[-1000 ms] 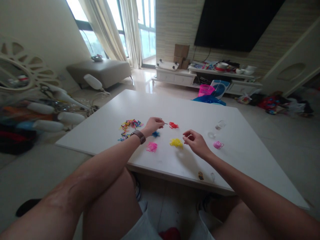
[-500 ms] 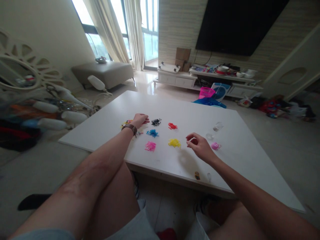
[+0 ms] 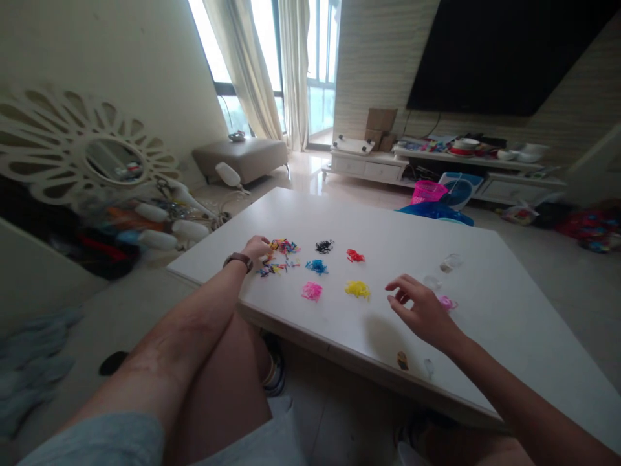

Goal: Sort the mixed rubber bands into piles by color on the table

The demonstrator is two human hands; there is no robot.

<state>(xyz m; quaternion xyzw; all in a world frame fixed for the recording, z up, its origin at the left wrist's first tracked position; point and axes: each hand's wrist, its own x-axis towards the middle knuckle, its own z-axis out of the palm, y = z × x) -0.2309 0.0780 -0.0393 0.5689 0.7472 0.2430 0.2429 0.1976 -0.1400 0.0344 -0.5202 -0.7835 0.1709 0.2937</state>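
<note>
My left hand (image 3: pixel 257 247), with a brown watch on its wrist, is at the left edge of a mixed-colour heap of small bands (image 3: pixel 285 246); its fingers are bent and their tips are too small to make out. Separate piles lie to the right: black (image 3: pixel 325 246), blue (image 3: pixel 317 266), red (image 3: pixel 356 255), pink (image 3: pixel 312 291) and yellow (image 3: pixel 358 289). Over the table, right of the yellow pile, hovers my right hand (image 3: pixel 417 304), fingers curved and apart, holding nothing. Behind it sits a partly hidden purple-pink item (image 3: pixel 447 303).
On the white table (image 3: pixel 301 210) are a clear container (image 3: pixel 450 261), a clear round piece (image 3: pixel 432 282), a small brown-yellow figure (image 3: pixel 402 360) and a small clear item (image 3: pixel 428 368). Beyond the far edge stands a pink basket (image 3: pixel 429 191).
The view has turned left. My left hand has moved left from beside the black pile to the mixed heap, uncovering more of it. My right hand stays near the yellow pile.
</note>
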